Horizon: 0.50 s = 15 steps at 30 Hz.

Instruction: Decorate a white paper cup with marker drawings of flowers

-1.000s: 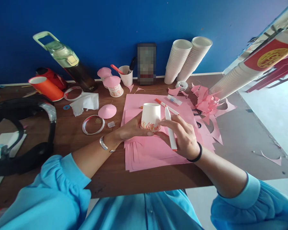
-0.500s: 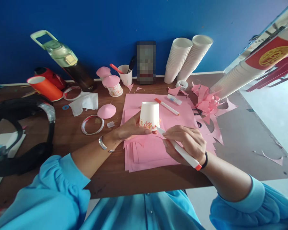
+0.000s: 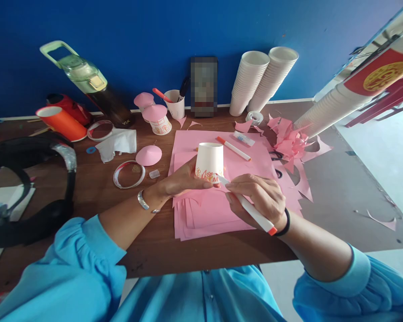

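My left hand [image 3: 184, 179] is closed around the lower part of a white paper cup [image 3: 209, 156], held upside down with its wide rim low. Orange and red plant-like drawings run along the band near that rim. In my right hand [image 3: 257, 197] is a white felt-tip marker [image 3: 253, 212] with an orange-red end; its tip meets the cup's drawn band at the right side. Beneath both hands lies a stack of pink paper [image 3: 218, 214]. A second marker [image 3: 233, 148] and a glue stick [image 3: 244, 138] rest on the sheets beyond the cup.
Two decorated cups with pink cone tops [image 3: 155, 113] stand at the back, beside a cup holding pens [image 3: 175, 108]. Tall cup stacks [image 3: 250, 80], a phone [image 3: 203, 87], and a bottle [image 3: 97, 85] line the wall. Pink scraps [image 3: 290, 141] lie right, headphones [image 3: 69, 179] left.
The marker and my right hand have shifted slightly to the left along the cup's rim band. The left hand keeps hold of the cup in nearly the same place.
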Available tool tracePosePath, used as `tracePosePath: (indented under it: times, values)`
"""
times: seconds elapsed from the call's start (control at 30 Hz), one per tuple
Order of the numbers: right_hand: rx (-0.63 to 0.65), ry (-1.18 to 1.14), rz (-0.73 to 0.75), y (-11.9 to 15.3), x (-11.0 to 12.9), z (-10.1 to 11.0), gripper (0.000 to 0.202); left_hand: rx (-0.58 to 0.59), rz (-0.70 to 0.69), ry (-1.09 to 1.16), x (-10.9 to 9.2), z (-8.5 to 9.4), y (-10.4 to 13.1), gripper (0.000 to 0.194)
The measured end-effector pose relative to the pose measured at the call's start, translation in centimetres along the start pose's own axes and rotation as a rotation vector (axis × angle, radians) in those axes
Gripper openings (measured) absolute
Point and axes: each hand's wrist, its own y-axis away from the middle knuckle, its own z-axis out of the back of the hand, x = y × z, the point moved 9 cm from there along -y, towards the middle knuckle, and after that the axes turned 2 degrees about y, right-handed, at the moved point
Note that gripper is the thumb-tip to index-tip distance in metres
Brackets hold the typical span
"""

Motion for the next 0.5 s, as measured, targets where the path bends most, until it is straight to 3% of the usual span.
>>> tracePosePath:
  times: [0.5]
  values:
    - [0.030,-0.035,0.017,0.14,0.24,-0.16,0.020,-0.010,-0.004,0.016,-0.13,0.02,-0.03,0.048]
